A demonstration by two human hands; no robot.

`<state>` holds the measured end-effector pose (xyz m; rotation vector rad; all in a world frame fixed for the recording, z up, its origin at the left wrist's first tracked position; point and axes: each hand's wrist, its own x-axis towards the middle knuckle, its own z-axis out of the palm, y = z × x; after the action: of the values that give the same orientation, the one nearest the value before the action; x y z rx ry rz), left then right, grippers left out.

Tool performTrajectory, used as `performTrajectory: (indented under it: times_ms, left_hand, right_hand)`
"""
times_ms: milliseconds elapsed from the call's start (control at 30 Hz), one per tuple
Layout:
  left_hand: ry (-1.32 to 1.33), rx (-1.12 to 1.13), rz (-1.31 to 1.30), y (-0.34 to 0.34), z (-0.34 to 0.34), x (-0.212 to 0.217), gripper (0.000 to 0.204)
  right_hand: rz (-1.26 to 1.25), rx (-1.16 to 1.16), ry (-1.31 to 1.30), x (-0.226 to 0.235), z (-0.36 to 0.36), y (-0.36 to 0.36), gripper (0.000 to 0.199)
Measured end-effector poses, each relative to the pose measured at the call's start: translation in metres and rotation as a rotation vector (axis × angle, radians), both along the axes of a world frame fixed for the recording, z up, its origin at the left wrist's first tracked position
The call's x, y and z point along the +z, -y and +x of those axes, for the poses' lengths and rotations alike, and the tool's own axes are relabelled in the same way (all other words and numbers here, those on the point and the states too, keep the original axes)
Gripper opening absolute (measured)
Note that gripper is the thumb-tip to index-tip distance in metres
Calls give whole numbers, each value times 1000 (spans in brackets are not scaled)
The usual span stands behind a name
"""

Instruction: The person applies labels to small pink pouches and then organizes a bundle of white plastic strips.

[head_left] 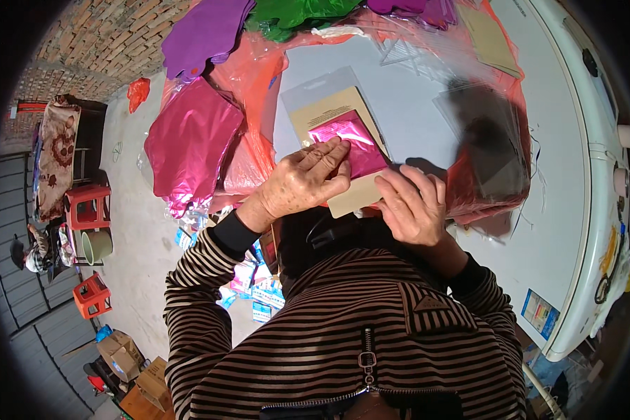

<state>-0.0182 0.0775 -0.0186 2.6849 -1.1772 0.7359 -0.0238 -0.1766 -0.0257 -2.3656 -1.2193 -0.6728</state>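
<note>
Striped sleeves rise from the lower edge to both hands at the table's near side. Left hand (302, 183) lies flat, fingers (332, 152) nearly straight and together, pressing a folded magenta foil (353, 143) onto a tan card (332, 112); it pins rather than grips. Right hand (413, 203) is loosely curled at the card's lower right corner, fingertips on its edge; whether it pinches the card I cannot tell. A clear sleeve (315, 87) sticks out behind the card's top.

By my reading, the foil is folded and placed on the card, but the pack is not closed. A stack of clear sleeves (486, 140) waits to the right, and loose magenta foil (189, 143), purple (203, 31) and green (294, 12) sheets, all crinkly and glossy, lie unpacked on orange plastic (255, 77). The table (427, 105) is smooth and pale grey.
</note>
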Motion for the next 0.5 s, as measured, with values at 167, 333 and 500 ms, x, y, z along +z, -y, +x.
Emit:
performTrajectory:
  times_ms: [167, 333, 500]
  left_hand:
    - [-11, -10, 66, -2, 0, 3, 12]
    - [-138, -5, -60, 1, -3, 11, 17]
    - [-253, 43, -153, 6, -14, 6, 23]
  right_hand:
    - [-46, 0, 48, -7, 8, 1, 40]
    - [-36, 40, -22, -15, 8, -1, 41]
    - [-14, -4, -28, -10, 5, -5, 42]
